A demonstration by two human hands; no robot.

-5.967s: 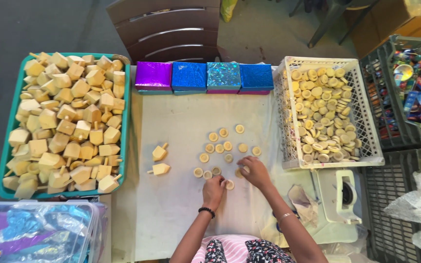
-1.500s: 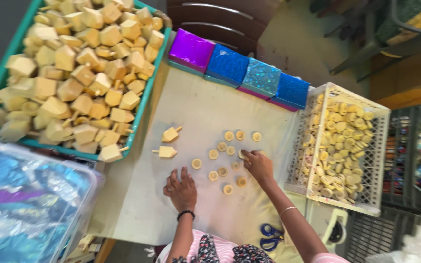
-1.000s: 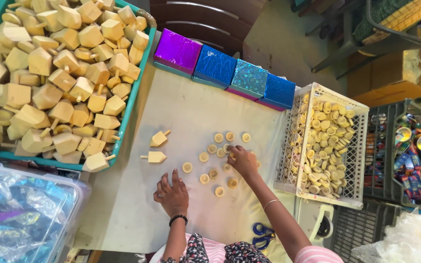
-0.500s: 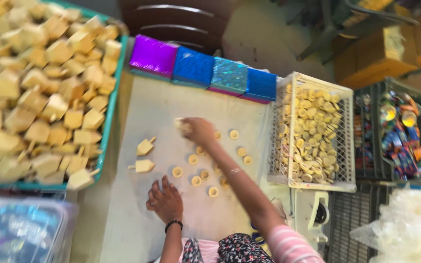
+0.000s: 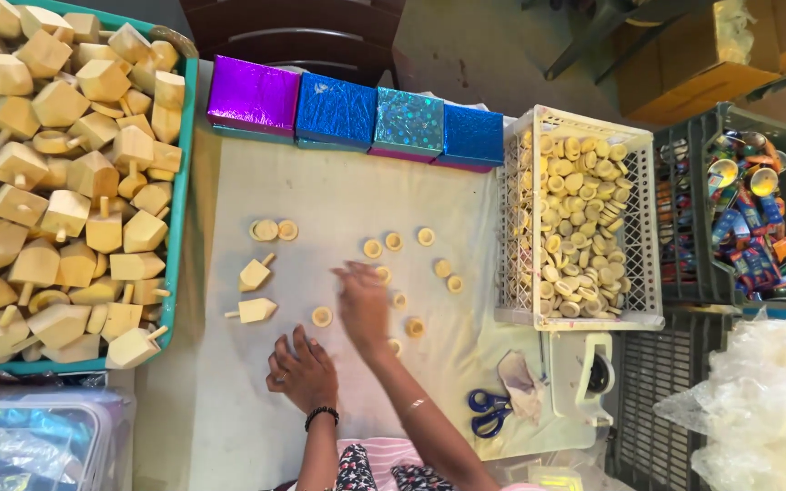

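Observation:
My left hand (image 5: 302,373) lies flat on the white cloth (image 5: 338,200), fingers spread, holding nothing. My right hand (image 5: 361,305) is blurred just above a scatter of small round wooden discs (image 5: 396,241); whether it holds one is unclear. Two more discs (image 5: 274,230) lie apart at the upper left. Two pale wooden spinning tops (image 5: 254,274) (image 5: 253,311) lie to the left of both hands, between them and the tray.
A teal tray (image 5: 179,182) heaped with wooden tops fills the left. A white mesh basket (image 5: 511,227) of discs stands on the right. Four shiny foil boxes (image 5: 352,114) line the far edge. Blue scissors (image 5: 488,414) and a tape dispenser (image 5: 584,373) lie near right.
My right hand reached out to the upper left of the cloth and has pulled back over the discs. Two discs now lie at the upper left. The left hand stays down.

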